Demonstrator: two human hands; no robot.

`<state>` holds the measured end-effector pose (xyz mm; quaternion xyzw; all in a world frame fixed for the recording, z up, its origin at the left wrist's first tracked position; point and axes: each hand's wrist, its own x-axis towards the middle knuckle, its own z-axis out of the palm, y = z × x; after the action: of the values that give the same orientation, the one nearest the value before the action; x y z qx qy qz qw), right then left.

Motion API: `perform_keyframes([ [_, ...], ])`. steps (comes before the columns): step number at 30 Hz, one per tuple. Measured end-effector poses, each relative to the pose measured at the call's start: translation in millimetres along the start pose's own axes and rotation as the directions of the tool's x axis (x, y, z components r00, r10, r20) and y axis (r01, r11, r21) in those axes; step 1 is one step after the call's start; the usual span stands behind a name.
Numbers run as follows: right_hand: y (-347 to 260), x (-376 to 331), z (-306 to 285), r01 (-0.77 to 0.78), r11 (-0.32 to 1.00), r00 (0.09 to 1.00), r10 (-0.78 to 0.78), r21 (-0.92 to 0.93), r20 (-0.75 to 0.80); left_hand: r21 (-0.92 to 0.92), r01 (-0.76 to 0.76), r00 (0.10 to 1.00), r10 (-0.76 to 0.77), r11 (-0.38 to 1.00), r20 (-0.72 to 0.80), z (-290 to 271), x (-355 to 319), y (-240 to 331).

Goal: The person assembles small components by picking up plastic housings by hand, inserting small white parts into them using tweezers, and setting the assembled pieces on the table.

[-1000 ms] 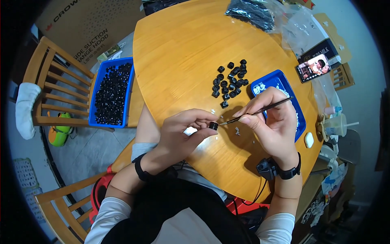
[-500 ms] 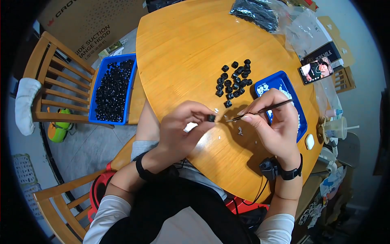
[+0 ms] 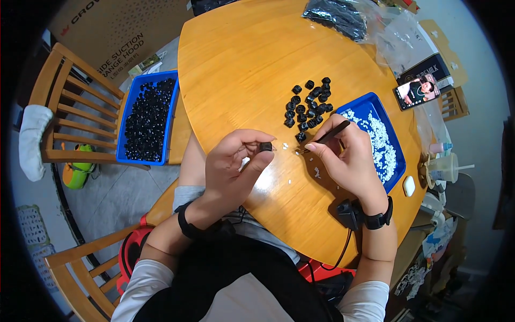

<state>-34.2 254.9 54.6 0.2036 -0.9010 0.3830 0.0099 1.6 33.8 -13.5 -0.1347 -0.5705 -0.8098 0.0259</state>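
Between thumb and index finger, my left hand (image 3: 232,163) pinches a small black block-shaped part (image 3: 265,146) above the table. My right hand (image 3: 348,161) grips dark tweezers (image 3: 333,132), their tips pointing down and left near a few tiny white pieces (image 3: 298,153) on the tabletop. Whether the tips hold a piece is too small to tell. More white bits (image 3: 317,172) are scattered below the tweezers. Just beyond my hands lies a loose group of similar black parts (image 3: 301,109). Right of my right hand, a blue tray (image 3: 398,140) contains many small white pieces.
On the chair to the left, a blue bin (image 3: 123,129) holds many black parts. A phone (image 3: 417,92) showing a person leans at the table's right side. A white earbud-like case (image 3: 409,186), a plastic cup (image 3: 444,167) and plastic bags (image 3: 397,43) line the right edge.
My right hand has moved left and the tweezers have tilted steeper, uncovering more of the tray. My left hand with the black part has shifted slightly left and up.
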Motion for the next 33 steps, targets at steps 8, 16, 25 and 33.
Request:
perform_keyframes([
  [8, 3.6, -0.6, 2.5, 0.035, 0.999, 0.999, -0.035, -0.026, -0.007, 0.041, -0.002, 1.0, 0.002, 0.999, 0.007, 0.3, -0.4, -2.1],
  [16, -2.5, -2.1, -2.6, 0.024, 0.999, 0.999, -0.022, 0.048, -0.041, 0.077, 0.04, 0.999, -0.041, 0.996, 0.009, 0.2, -2.5, -1.0],
  [25, -9.5, -6.8, -6.4, 0.111, 0.902, 0.985, -0.044, 0.418, -0.166, 0.329, -0.014, 0.989, -0.035, 0.944, 0.143, 1.3, -0.1, 0.1],
  [33, -18.7, -10.6, -0.8, 0.137, 0.934, 0.984, -0.089, 0.331, -0.156, 0.362, -0.05, 0.985, -0.014, 0.931, 0.173, 0.6, 0.6, 3.2],
])
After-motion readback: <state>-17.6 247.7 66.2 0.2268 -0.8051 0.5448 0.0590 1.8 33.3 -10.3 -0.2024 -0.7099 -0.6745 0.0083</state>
